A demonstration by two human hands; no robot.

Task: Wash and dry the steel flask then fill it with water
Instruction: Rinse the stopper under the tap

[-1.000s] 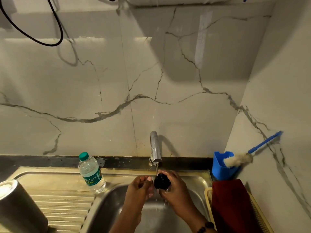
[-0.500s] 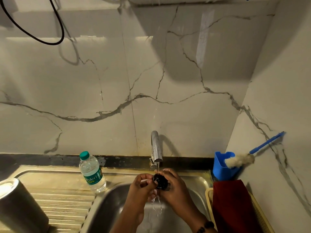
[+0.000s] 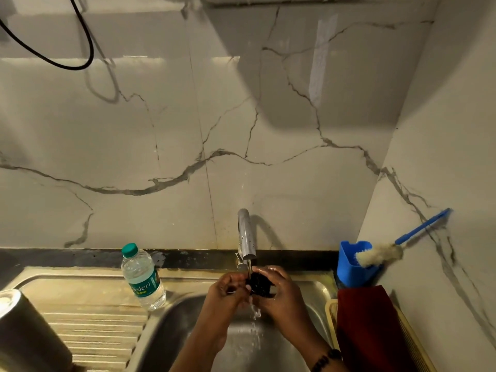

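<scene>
Gripping a black cap [image 3: 259, 284] under the tap [image 3: 246, 234], both hands meet over the sink [image 3: 185, 326]: right hand [image 3: 279, 294] curled round it, left hand [image 3: 228, 294] pinching its edge. Steel flask [image 3: 24, 331] stands on the drainboard, far left.

A plastic water bottle [image 3: 143, 276] stands on the drainboard; a maroon cloth [image 3: 367, 326] drapes over a tray [image 3: 414, 342]

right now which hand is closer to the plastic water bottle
Left. The left hand is under the tap over the basin, just right of the plastic water bottle on the drainboard. The right hand, gripping the black cap, is farther right.
</scene>
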